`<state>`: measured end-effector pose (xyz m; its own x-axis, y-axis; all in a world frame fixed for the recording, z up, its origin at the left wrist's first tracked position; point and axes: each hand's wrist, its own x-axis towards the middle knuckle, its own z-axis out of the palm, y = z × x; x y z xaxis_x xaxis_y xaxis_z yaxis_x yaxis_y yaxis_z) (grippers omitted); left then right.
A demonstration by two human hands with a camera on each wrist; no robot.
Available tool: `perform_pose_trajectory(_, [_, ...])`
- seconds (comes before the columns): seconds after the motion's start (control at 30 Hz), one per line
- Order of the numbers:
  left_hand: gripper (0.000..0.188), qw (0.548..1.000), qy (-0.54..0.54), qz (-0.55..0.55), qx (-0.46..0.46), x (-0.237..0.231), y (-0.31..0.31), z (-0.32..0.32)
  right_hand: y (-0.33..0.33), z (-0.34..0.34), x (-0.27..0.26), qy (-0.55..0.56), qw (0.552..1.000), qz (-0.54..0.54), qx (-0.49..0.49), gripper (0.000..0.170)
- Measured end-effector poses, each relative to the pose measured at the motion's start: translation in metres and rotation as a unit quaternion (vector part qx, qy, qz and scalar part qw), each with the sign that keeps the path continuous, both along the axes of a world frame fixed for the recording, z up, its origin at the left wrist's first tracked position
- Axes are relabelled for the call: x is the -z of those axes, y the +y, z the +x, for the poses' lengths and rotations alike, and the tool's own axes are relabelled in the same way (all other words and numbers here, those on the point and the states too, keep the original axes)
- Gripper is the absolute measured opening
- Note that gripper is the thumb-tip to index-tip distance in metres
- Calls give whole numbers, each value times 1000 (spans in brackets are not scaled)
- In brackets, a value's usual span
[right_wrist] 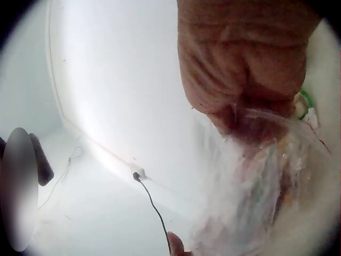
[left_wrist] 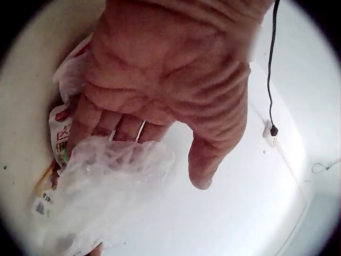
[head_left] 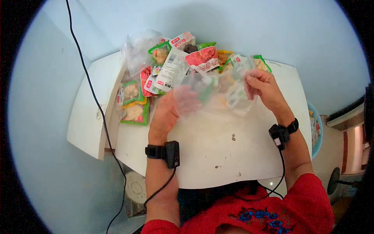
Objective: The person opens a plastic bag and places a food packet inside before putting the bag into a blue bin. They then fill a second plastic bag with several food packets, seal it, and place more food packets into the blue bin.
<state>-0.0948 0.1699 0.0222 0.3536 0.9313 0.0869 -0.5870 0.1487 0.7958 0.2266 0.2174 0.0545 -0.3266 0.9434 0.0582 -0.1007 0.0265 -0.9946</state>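
A clear plastic bag (head_left: 218, 91) is stretched between the two hands above the white table. The left hand (head_left: 165, 111) has its fingers inside or behind the bag's left part; in the left wrist view the palm (left_wrist: 165, 69) faces the camera, fingers straight under the film (left_wrist: 106, 181) and thumb apart. The right hand (head_left: 267, 91) pinches the bag's right edge between thumb and curled fingers. In the right wrist view the bag (right_wrist: 240, 186) hangs from the right hand (right_wrist: 245, 74), whose fingertips are partly hidden by it.
A pile of packaged food, with a white packet (head_left: 171, 70) and a red-and-white packet (head_left: 202, 59), lies at the table's (head_left: 202, 156) back. More clear bags (head_left: 138, 50) are at its left. A blue basket (head_left: 317, 132) stands at the right. A black cable (head_left: 93, 89) hangs at the left.
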Motion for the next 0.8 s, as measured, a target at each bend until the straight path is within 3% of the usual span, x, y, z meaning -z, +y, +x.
perform_pose_trajectory(0.07, [44,999,-30,-30,-8,-3,-3,4,0,1,1,-13,1000,9,-10,17])
perform_pose_trajectory(0.27, [29,981,91,1,-173,11,6,0,-2,-1,3,-30,999,9,-5,17])
perform_pose_trajectory(0.37, [27,968,41,24,-246,-3,1,4,-2,-2,-1,-46,999,6,19,17])
perform_pose_trajectory(0.47, [32,955,67,16,-288,1,4,5,-2,-5,2,-41,998,-8,39,17])
perform_pose_trajectory(0.67, [50,981,17,-34,-190,-7,4,10,2,-1,6,22,995,-15,91,18])
perform_pose_trajectory(0.8, [38,977,123,-7,-175,0,1,15,2,-4,7,33,992,-19,118,20])
